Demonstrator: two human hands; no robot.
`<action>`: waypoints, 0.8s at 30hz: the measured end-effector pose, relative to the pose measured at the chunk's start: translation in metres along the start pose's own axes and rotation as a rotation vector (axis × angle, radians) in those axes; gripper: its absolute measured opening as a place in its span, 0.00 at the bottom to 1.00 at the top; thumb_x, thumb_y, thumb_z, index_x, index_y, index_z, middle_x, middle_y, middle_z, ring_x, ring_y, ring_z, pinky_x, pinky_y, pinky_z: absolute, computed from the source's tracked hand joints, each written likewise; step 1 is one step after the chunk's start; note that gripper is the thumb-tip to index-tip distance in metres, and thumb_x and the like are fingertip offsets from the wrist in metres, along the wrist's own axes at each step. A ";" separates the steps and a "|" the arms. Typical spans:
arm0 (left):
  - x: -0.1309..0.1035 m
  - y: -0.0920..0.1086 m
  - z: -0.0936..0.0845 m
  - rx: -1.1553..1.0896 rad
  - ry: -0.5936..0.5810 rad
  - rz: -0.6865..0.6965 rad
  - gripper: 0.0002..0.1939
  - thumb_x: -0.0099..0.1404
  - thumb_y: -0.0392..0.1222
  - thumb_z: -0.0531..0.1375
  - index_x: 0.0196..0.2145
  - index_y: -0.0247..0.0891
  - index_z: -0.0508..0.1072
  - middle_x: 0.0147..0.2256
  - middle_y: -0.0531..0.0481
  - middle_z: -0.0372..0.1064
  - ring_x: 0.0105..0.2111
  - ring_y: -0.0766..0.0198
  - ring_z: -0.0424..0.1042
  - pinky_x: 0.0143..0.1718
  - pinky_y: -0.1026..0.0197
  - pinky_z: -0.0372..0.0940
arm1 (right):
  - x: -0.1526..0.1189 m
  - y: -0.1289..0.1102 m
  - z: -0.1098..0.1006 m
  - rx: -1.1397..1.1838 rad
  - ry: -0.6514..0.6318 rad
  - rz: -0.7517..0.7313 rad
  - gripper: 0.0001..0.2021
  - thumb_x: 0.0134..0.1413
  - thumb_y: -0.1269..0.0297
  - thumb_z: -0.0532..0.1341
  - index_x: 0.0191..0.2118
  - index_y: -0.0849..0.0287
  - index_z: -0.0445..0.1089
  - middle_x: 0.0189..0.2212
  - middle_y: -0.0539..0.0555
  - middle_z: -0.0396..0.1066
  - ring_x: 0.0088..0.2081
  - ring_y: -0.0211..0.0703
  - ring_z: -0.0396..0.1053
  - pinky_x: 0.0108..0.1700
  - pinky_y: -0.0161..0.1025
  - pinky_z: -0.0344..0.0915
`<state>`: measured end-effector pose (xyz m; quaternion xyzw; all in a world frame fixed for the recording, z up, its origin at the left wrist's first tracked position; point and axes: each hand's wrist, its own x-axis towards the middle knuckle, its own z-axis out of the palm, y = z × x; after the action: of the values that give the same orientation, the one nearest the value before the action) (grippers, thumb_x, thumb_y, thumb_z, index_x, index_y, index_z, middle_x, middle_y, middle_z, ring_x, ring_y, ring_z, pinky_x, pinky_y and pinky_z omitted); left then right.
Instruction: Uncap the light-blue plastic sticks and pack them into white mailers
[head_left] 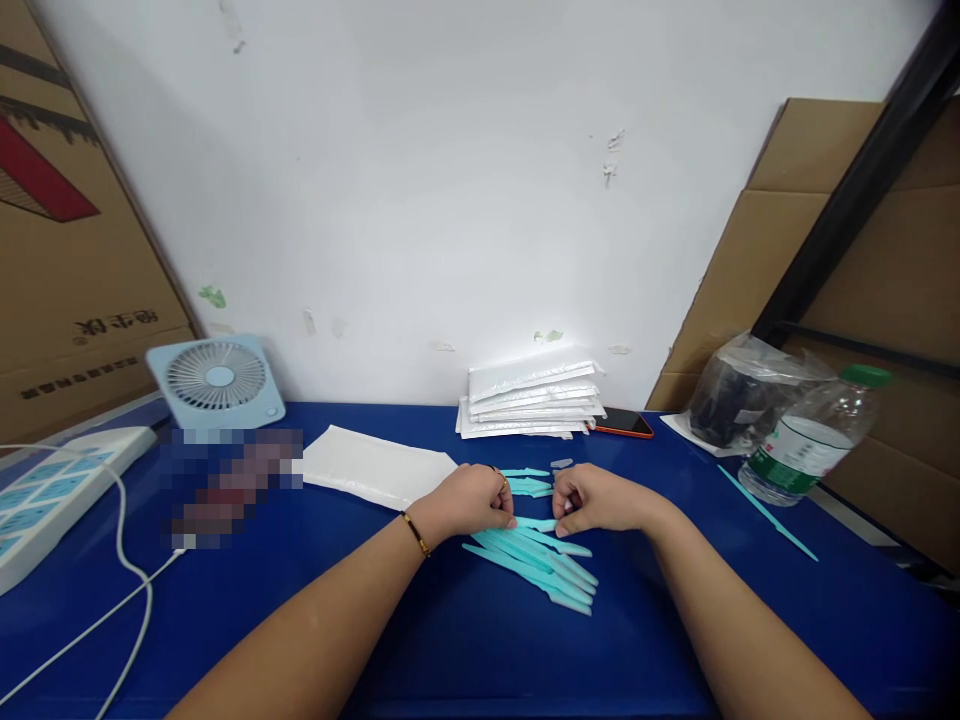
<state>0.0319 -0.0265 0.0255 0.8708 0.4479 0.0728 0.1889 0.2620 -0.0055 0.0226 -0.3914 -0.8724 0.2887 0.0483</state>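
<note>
Between my two hands a slim turquoise eyebrow razor (535, 524) is stretched, its left end pinched in my left hand (466, 500) and its right end in my right hand (604, 498). Both hands have their fingertips closed on it. Just below, a fanned pile of turquoise eyebrow razors (547, 570) lies on the blue table. Several more razors (531, 487) rest behind, partly covered by my left hand. Small clear caps (561, 464) lie near my right fingers. A white padded envelope (375, 468) lies flat beyond my left wrist.
A stack of white padded envelopes (529, 400) stands against the wall, beside a phone (624, 423). On the right are a bottle (802, 450), a bagged dark cup (724, 400) and a lone razor (769, 513). Left are a fan (217, 380), power strip (60, 490) and cable (124, 530).
</note>
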 end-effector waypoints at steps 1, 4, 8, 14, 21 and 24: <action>0.001 -0.001 0.000 0.010 0.024 -0.006 0.09 0.53 0.48 0.61 0.27 0.41 0.75 0.27 0.53 0.70 0.26 0.67 0.66 0.25 0.66 0.54 | 0.000 0.001 0.000 -0.005 0.008 -0.008 0.14 0.38 0.53 0.65 0.26 0.60 0.73 0.24 0.49 0.66 0.24 0.35 0.61 0.24 0.31 0.54; 0.005 -0.007 -0.002 0.093 0.157 -0.035 0.07 0.55 0.46 0.60 0.26 0.41 0.74 0.29 0.52 0.70 0.29 0.65 0.67 0.32 0.65 0.55 | -0.001 0.010 -0.005 -0.017 0.125 0.019 0.11 0.40 0.56 0.64 0.25 0.60 0.72 0.26 0.51 0.68 0.26 0.37 0.63 0.26 0.31 0.56; 0.006 -0.012 -0.007 0.128 0.252 -0.086 0.11 0.53 0.50 0.61 0.31 0.41 0.74 0.34 0.51 0.70 0.35 0.62 0.67 0.37 0.63 0.55 | -0.006 0.022 -0.016 -0.048 0.342 0.186 0.10 0.38 0.59 0.64 0.26 0.60 0.71 0.24 0.52 0.70 0.27 0.40 0.65 0.27 0.33 0.57; -0.001 0.000 -0.003 0.034 0.024 0.070 0.12 0.49 0.52 0.63 0.28 0.44 0.75 0.30 0.54 0.69 0.30 0.66 0.67 0.33 0.65 0.55 | -0.009 0.009 -0.014 0.016 0.139 0.071 0.11 0.38 0.56 0.64 0.26 0.59 0.73 0.26 0.51 0.71 0.27 0.39 0.65 0.27 0.33 0.57; 0.005 -0.003 0.002 0.051 0.103 -0.004 0.09 0.52 0.49 0.62 0.25 0.42 0.74 0.29 0.54 0.70 0.28 0.66 0.66 0.30 0.65 0.53 | -0.008 0.005 -0.008 0.016 -0.038 0.000 0.12 0.38 0.55 0.65 0.26 0.59 0.74 0.24 0.50 0.68 0.25 0.36 0.62 0.26 0.32 0.56; 0.007 -0.010 -0.001 0.118 0.216 -0.052 0.08 0.54 0.48 0.61 0.26 0.42 0.74 0.30 0.53 0.69 0.31 0.65 0.66 0.32 0.64 0.53 | -0.008 0.015 -0.011 0.000 0.108 0.054 0.11 0.41 0.56 0.64 0.25 0.60 0.72 0.26 0.51 0.69 0.26 0.38 0.64 0.27 0.32 0.57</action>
<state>0.0281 -0.0151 0.0226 0.8555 0.4917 0.1349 0.0899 0.2808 0.0020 0.0243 -0.4296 -0.8578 0.2683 0.0877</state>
